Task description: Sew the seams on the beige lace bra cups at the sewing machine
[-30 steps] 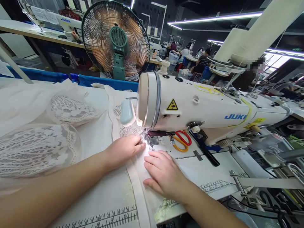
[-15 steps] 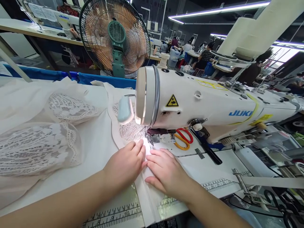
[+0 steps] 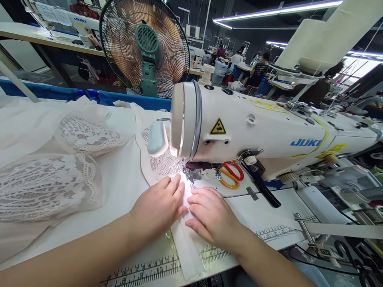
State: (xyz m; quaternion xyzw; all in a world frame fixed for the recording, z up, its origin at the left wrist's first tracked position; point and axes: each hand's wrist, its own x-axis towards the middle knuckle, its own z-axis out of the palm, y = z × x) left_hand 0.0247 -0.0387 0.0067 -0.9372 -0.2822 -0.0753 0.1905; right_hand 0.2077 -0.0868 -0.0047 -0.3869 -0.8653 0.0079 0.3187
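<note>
A white JUKI sewing machine (image 3: 239,119) stands in front of me, its lit needle area just beyond my fingertips. White fabric with a lace panel (image 3: 166,164) lies under the machine head, and a plain white band (image 3: 186,251) of it runs toward me. My left hand (image 3: 160,201) rests on this fabric left of the presser foot, fingers stretched forward and thumb out to the right. Flat on the band's right side lies my right hand (image 3: 211,217), its thumb spread from the fingers. The fingertips' undersides are hidden.
Orange-and-red-handled scissors (image 3: 230,181) and a black-handled tool (image 3: 267,193) lie right of the needle. More lace fabric (image 3: 44,187) spreads at left. A large fan (image 3: 146,48) stands behind the table. Ruler markings (image 3: 149,271) line the front edge. People sit at machines farther back.
The band's near end has slid slightly away from me and lies flatter and wider. Both hands shift only a little, and a small gap shows between the left thumb and right fingers.
</note>
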